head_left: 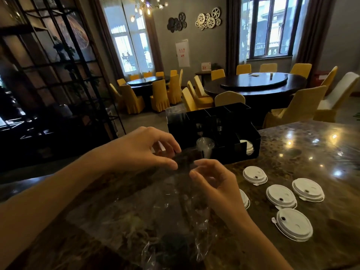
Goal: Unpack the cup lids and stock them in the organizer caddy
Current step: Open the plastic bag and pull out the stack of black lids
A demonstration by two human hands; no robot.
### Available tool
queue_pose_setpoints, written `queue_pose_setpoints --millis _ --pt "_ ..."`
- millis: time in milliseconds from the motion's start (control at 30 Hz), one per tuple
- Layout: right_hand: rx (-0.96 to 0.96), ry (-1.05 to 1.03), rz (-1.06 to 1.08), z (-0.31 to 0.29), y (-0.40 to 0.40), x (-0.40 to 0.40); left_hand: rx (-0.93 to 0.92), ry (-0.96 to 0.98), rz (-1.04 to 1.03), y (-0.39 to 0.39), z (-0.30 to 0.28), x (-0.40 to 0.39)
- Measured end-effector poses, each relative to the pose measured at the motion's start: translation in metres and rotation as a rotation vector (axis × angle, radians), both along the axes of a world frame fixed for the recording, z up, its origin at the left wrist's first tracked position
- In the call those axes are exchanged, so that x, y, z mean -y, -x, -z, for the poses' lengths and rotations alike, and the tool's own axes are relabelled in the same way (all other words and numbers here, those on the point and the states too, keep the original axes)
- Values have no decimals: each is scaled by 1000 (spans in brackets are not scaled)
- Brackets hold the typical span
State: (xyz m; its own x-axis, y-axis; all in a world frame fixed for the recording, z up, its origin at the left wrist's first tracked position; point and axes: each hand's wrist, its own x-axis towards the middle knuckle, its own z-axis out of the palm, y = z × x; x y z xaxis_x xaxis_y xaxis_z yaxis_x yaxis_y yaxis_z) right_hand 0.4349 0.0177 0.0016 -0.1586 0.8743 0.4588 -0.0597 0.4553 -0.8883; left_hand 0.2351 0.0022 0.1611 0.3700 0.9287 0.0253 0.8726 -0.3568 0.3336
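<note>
Near the counter's front edge a clear plastic bag (175,221) hangs thin, limp and slippery between both hands: the left hand (144,149) and right hand (212,182) each pinch its top, probably best gripped there. To their right five white cup lids (281,195) lie loose on the marble counter (321,152), light, stiffish and likely easiest lifted by the rim. Farther back near the counter's far edge, the black organizer caddy (214,131) stands with open counter between.

Daylight is streaming through tall rear windows (270,28), leaving the room dim (edges bowing), lamp glare spotting the polished brown stone counter (303,145).
</note>
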Motion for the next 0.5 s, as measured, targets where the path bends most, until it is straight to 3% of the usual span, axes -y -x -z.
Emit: queue_pose_setpoints --millis 133,200,300,400,500 --pt "139 -84 61 -15 -13 -4 -181 25 -29 24 -11 30" --pt "219 -246 179 -25 -19 -2 -303 -142 -88 36 -15 52" --pt "370 -661 322 -44 -24 1 -523 -500 -155 42 -12 81" --pt "555 -948 143 -64 -20 9 -553 -582 -72 34 4 106" --pt "737 -1015 -143 -83 -13 15 -562 -449 -122 30 20 121"
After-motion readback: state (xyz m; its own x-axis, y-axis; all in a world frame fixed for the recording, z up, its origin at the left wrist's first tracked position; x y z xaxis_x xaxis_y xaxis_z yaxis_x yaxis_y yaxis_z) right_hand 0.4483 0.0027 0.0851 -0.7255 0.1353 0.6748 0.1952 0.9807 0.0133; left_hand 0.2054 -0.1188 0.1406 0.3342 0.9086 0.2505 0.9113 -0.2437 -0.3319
